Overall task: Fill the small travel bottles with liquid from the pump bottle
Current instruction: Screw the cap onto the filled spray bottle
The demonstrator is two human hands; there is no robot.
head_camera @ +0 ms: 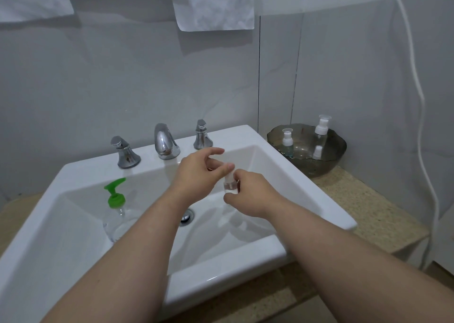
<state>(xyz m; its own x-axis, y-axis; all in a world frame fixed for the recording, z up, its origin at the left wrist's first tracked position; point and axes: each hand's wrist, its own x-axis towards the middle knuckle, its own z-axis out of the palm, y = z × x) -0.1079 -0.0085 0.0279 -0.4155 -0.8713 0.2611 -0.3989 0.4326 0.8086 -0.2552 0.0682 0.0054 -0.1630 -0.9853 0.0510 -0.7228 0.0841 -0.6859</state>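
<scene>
Over the sink [307, 185], one travel bottle [230, 187].
The right hand [250, 194] grips its body, the left hand [199, 172] pinches the cap; pump bottle [115, 209] inside, near the left edge.

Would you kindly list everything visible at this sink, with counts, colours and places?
sink: 1, white, centre
spout: 1, chrome, sink's back ledge
tap handles: 2, chrome, either side of spout
drain: 1, chrome, basin floor
pump bottle: 1, clear with green pump, in basin, left
held travel bottle: 1, clear, above basin
bowl: 1, dark glass, counter right of sink
spare travel bottles: 3, clear with white tops, inside bowl
counter: 1, beige speckled, around sink
paper sheets: several, white, wall above
cord: 1, white, right wall
left hand: fingertips at held travel bottle's top
right hand: grip on held travel bottle's body
</scene>
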